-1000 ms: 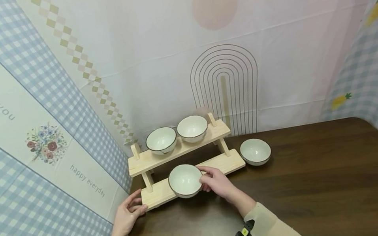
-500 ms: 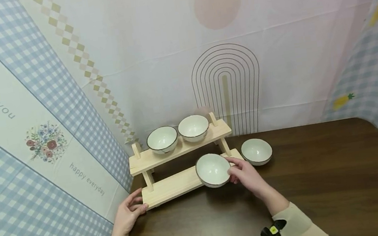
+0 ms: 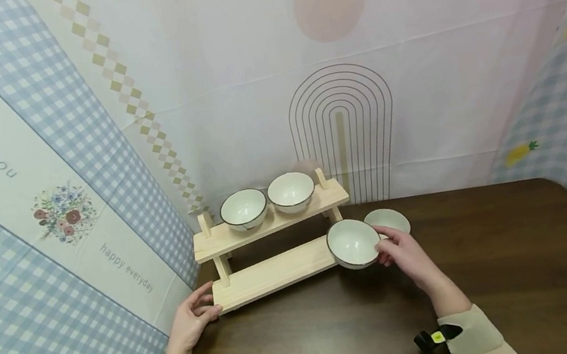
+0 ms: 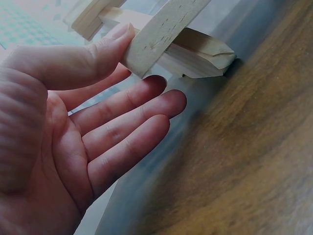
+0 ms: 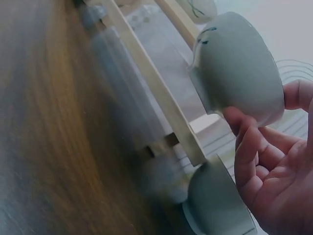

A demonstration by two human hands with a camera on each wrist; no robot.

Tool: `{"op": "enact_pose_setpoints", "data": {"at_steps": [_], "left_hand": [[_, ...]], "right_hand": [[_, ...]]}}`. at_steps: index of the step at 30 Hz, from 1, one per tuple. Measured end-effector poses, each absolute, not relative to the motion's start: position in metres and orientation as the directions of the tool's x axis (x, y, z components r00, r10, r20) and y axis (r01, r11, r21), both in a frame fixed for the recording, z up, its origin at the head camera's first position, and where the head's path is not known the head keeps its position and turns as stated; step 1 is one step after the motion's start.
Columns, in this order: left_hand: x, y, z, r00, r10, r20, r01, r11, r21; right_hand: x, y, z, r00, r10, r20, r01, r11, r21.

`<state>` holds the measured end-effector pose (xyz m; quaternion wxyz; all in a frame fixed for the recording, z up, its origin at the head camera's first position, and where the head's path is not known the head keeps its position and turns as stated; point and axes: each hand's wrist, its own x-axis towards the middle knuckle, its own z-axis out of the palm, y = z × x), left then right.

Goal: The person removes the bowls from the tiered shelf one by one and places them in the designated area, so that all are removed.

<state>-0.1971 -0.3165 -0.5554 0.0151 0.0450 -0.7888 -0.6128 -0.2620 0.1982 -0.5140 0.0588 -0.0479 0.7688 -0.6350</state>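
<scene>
A white bowl with a dark rim (image 3: pixel 354 243) is pinched at its right side by my right hand (image 3: pixel 406 253), above the right end of the lower shelf. In the right wrist view, thumb and fingers grip the bowl (image 5: pixel 234 68) near its rim and foot. My left hand (image 3: pixel 191 324) holds the left end of the two-tier wooden rack (image 3: pixel 269 275), thumb on the board's edge; the left wrist view has its other fingers stretched out below the board (image 4: pixel 161 39). Behind the held bowl, another bowl (image 3: pixel 387 220) on the table is partly hidden.
Two more bowls, one on the left (image 3: pixel 243 209) and one on the right (image 3: pixel 291 191), sit on the rack's upper shelf. The dark wooden table (image 3: pixel 514 254) extends to the right. Checked cloth (image 3: pixel 86 274) hangs close at the left, and a pale cloth stands behind.
My right hand has carried the bowl rightward, from the left-middle of the lower shelf to its right end. My left hand has stayed on the rack.
</scene>
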Motion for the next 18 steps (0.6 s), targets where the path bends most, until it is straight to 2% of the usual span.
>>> {"op": "enact_pose_setpoints", "data": {"at_steps": [18], "left_hand": [[-0.201, -0.318, -0.558, -0.995, -0.091, -0.028, -0.049, 0.240, 0.970]], "right_hand": [[-0.264, 0.237, -0.505, -0.996, -0.089, -0.025, 0.002, 0.253, -0.967]]}}
